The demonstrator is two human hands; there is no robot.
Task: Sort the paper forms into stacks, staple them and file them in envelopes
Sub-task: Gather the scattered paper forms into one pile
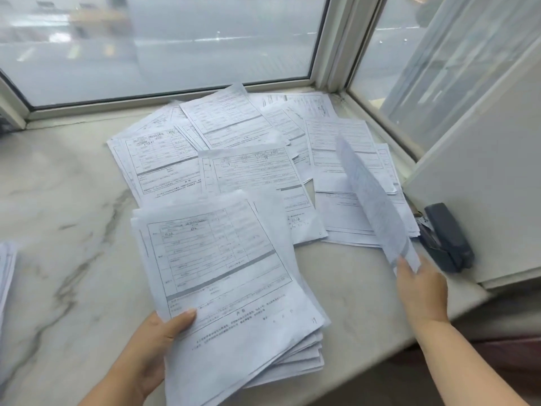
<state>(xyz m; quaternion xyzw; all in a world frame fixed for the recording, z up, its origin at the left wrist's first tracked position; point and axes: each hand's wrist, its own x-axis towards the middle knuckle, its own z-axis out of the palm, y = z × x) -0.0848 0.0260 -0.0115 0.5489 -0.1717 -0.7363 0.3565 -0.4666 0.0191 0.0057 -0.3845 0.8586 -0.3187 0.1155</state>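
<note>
White form stack (228,288) gripped by left hand (152,344), right hand (421,291) pinching single sheet (374,206)

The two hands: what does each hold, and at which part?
Left hand grips the thick stack at its lower left corner; right hand pinches one sheet by its bottom edge.

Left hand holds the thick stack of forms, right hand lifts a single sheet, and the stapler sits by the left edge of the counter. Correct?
Not quite. The head view shows the stapler at the right edge of the counter, beside the panel. The rest stands: the left hand holds the thick stack, and the right hand lifts a single sheet.
</note>
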